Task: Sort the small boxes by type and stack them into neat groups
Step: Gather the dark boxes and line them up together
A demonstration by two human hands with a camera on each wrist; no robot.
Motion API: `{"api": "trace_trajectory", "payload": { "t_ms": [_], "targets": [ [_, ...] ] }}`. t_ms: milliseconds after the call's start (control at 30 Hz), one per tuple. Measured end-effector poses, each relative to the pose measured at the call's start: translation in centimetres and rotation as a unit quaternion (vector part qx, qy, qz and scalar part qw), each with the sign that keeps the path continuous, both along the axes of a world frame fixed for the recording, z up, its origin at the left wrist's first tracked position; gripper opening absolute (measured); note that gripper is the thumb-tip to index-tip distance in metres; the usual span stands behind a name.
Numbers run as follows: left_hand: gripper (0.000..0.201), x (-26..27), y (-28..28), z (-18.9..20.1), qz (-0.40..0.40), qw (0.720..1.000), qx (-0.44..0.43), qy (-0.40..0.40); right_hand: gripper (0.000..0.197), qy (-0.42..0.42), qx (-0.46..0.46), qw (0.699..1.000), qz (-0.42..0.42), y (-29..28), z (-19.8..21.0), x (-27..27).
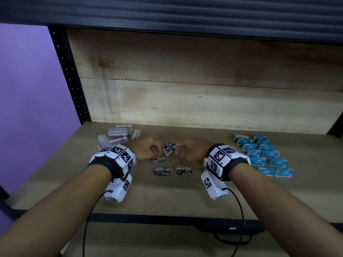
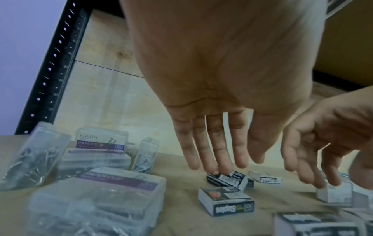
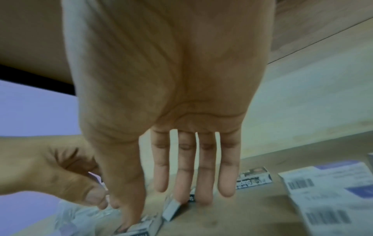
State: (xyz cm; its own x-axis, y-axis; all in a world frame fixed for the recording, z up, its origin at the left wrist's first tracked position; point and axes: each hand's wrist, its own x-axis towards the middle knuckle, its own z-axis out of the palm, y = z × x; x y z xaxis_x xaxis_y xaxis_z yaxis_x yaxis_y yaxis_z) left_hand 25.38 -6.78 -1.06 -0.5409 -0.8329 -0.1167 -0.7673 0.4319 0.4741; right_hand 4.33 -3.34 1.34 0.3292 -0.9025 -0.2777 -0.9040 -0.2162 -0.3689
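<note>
Centrally on the surface: left hand pinching a tilted staples box, long axis slanting away. Right hand loosely open, holding nothing, beside it. Blue boxes rowed rightward, paper clip boxes leftward.

The left hand covers part of a tilted staple box, so its grip on the box cannot be made out. Labels on the blue boxes are too small to read. The clear paper clip boxes are blurred in the left wrist view and cut off at its bottom edge.
</note>
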Motion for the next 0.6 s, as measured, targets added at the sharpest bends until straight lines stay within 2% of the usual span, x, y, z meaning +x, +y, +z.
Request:
{"api": "trace_trajectory", "payload": {
  "t_ms": [133, 333, 500, 600],
  "targets": [
    [0.021, 0.2, -1.1, 0.0, 0.011, 0.998, -0.042, -0.045, 0.024, -0.01, -0.05, 0.998, -0.034, -1.5, 0.5, 0.9],
    [0.032, -0.8, -2.3, -0.4, 0.011, 0.995, -0.029, -0.09, 0.04, 0.035, -0.074, 0.996, -0.047, -2.8, 0.8, 3.4],
    [0.029, -1.6, -2.7, -1.1, -0.005, 0.988, -0.036, -0.15, 0.024, 0.106, -0.042, 0.993, -0.029, -4.1, 0.0, 5.0],
    [0.025, -1.8, -3.0, -1.2, -0.009, 0.987, -0.039, -0.159, 0.029, 0.132, -0.038, 0.99, -0.027, -4.9, -0.7, 5.5]
  ]
}}
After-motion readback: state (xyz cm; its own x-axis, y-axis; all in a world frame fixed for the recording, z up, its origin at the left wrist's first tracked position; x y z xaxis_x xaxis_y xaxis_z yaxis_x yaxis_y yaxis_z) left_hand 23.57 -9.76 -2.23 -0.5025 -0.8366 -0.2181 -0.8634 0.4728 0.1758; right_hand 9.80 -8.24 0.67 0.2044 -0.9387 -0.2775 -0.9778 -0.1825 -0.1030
